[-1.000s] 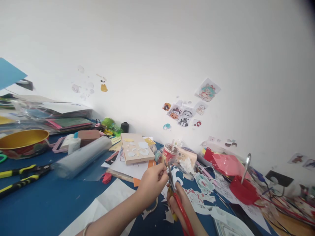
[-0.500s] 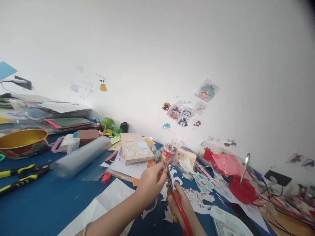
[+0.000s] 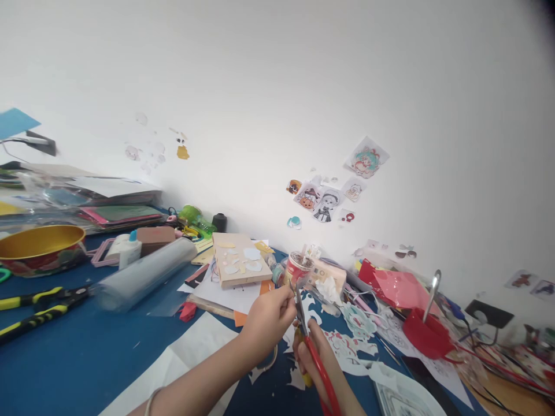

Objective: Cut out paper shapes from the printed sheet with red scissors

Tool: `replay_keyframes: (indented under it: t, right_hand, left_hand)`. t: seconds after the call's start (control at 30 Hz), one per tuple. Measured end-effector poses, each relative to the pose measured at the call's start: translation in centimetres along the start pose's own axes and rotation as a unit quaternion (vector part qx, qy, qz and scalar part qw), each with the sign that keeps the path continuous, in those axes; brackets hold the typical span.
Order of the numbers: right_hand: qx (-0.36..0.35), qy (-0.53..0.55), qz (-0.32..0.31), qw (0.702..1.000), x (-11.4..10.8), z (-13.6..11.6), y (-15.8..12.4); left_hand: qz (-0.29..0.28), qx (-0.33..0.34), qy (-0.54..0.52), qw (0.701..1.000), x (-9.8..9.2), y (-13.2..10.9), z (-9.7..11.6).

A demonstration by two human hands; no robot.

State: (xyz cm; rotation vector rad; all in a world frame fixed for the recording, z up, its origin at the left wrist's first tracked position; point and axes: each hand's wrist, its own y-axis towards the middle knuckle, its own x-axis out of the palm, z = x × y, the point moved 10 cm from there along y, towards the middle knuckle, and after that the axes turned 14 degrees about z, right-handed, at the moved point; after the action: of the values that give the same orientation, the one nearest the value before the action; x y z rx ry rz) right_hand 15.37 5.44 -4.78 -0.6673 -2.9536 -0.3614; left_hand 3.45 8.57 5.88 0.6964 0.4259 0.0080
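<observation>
My right hand [image 3: 318,349] is wrapped round a pair of scissors [image 3: 319,368] with red handles, metal blades pointing up and away from me. Something yellow shows under the same hand, partly hidden by the fingers. Close beside the blades, my left hand [image 3: 269,316] is closed in a pinch near their tips. What it pinches is too small to make out. Cut white paper scraps [image 3: 297,378] lie on the blue table below the hands. To the right of the scissors rests a cut-out sheet with red and green print [image 3: 347,349].
Behind the hands stand a red cup [image 3: 298,268] and a wooden board [image 3: 238,277] bearing paper pieces. On the left lie a clear plastic roll [image 3: 145,277], yellow-black pliers [image 3: 47,312] and a gold bowl [image 3: 43,266]. A red holder [image 3: 427,335] and a white tray [image 3: 403,396] are on the right.
The view has shifted very slightly. Both hands keep nearly the same place, the left still pinched beside the scissor blades.
</observation>
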Motion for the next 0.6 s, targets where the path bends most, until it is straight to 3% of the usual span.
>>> replay_keyframes:
  t: [0.27, 0.47, 0.6]
  right_hand:
    - [0.049, 0.008, -0.017, 0.999, 0.2, 0.5, 0.2]
    - [-0.038, -0.04, -0.025, 0.998, 0.4, -1.5, 0.0]
    - [-0.016, -0.028, -0.035, 0.999, 0.5, -1.2, -0.2]
  left_hand:
    - [-0.01, -0.01, -0.035, 0.999, 0.3, 0.1, -0.2]
    - [-0.024, -0.008, -0.05, 0.998, 0.6, 0.0, -0.2]
    - [-0.027, -0.015, -0.062, 0.998, 0.5, 0.1, -0.2]
